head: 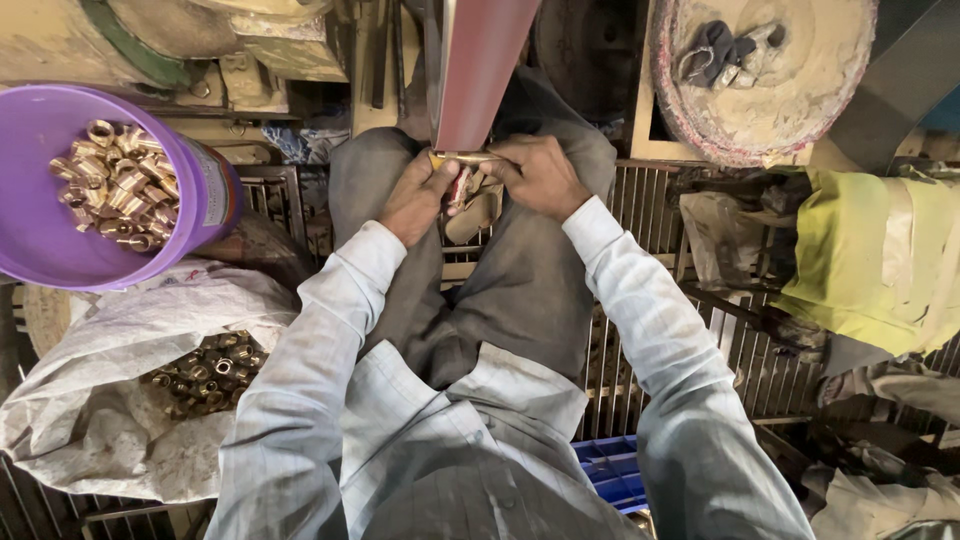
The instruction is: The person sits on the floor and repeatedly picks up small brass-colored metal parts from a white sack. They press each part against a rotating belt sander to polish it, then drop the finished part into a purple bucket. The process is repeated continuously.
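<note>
My left hand [415,196] and my right hand [541,176] meet in front of my knees, both gripping a small brass fitting [462,158]. The fitting is pressed against the lower end of a red-brown sanding belt [480,70] that runs up and away from me. My fingers hide most of the fitting; only its bright top edge shows. My grey trousers and pale blue shirt sleeves fill the middle of the view.
A purple bucket [30,180] with several brass fittings [120,185] stands at the left. Below it a white sack [90,400] holds more brass fittings [205,372]. A dusty round wheel [800,110] is at the top right, yellow-green cloth [860,260] at the right, a metal grate [640,340] underfoot.
</note>
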